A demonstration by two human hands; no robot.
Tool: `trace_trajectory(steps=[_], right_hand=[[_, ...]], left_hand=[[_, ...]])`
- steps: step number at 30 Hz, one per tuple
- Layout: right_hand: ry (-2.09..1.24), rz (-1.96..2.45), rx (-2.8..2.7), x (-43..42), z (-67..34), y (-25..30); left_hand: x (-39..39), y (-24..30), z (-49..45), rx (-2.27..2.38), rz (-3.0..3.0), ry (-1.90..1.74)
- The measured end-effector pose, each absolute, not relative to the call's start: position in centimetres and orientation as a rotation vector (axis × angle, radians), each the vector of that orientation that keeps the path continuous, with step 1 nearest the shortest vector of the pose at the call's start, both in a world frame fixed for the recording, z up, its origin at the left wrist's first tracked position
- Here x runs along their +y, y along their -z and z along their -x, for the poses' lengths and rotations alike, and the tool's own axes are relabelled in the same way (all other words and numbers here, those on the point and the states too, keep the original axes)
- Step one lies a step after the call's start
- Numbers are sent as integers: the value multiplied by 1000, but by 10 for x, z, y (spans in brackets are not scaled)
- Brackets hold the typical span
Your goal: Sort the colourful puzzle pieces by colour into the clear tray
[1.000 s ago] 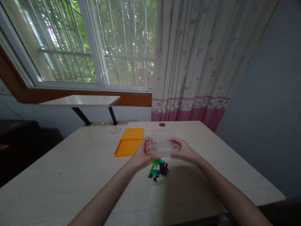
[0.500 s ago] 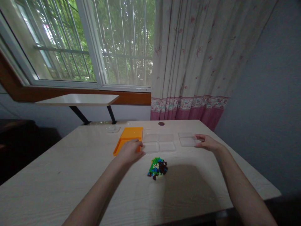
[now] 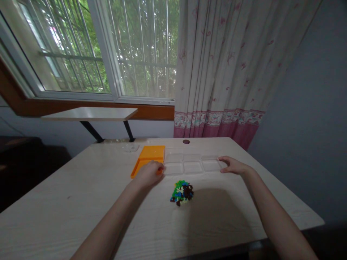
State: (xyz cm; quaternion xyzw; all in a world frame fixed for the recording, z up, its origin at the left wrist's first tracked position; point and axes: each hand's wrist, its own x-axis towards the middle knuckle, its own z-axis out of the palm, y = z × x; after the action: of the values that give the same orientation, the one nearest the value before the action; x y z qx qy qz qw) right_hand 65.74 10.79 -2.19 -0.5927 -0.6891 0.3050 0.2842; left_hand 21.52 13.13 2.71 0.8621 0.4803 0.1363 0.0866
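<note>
- Head view, the surface: a pale wood-grain desk (image 3: 108, 202) fills the lower half of the scene; a round hole (image 3: 186, 142) sits near its far edge, and a broad shadow (image 3: 217, 216) falls on the near right part.
- Head view, the room: beyond the desk are one window (image 3: 146, 50), with bars and green leaves outside, and, to its right, one flowered curtain (image 3: 217, 65) with a pink lower band. A bare wall (image 3: 306, 115) closes the right side; something dark (image 3: 21, 153) stands at the far left.
- One shelf (image 3: 94, 113) on two black legs (image 3: 92, 132) rises at the desk's far left.
- One orange box (image 3: 153, 152) lies open left of centre, one half far, one half near.
- Three clear boxes (image 3: 193, 167) stand in a row to its right, their edges faint.
- One pile of small pieces (image 3: 184, 193), green, blue, brown, cream and some yellow, lies nearer than the boxes; the pieces are too small to count.
- One small clear object (image 3: 131, 148) lies far left of the orange box.
- Two hands: the left hand (image 3: 149, 173) is over the orange box's near half, fingers curled near the leftmost clear box; whether they grip anything, I cannot tell.
- The right hand (image 3: 236, 166) is at the right end of the rightmost clear box, thumb near and fingers far, a gap between them; whether they press on it, I cannot tell.
</note>
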Motion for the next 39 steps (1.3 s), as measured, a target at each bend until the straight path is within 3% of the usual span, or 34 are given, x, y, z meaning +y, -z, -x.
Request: trace_trajectory(steps=[22, 28, 32, 39], right_hand=[[-739, 1713, -2066, 107, -655, 16], [-807, 1710, -2036, 109, -660, 20], [-825, 1677, -2027, 109, -662, 22], [-887, 1622, -1965, 110, -667, 26]], left_hand=[[131, -37, -213, 1507, -2485, -389], [187, -45, -172, 1845, -2201, -603], [230, -41, -139, 2132, -2069, -573], [266, -22, -111, 2239, -2057, -355]])
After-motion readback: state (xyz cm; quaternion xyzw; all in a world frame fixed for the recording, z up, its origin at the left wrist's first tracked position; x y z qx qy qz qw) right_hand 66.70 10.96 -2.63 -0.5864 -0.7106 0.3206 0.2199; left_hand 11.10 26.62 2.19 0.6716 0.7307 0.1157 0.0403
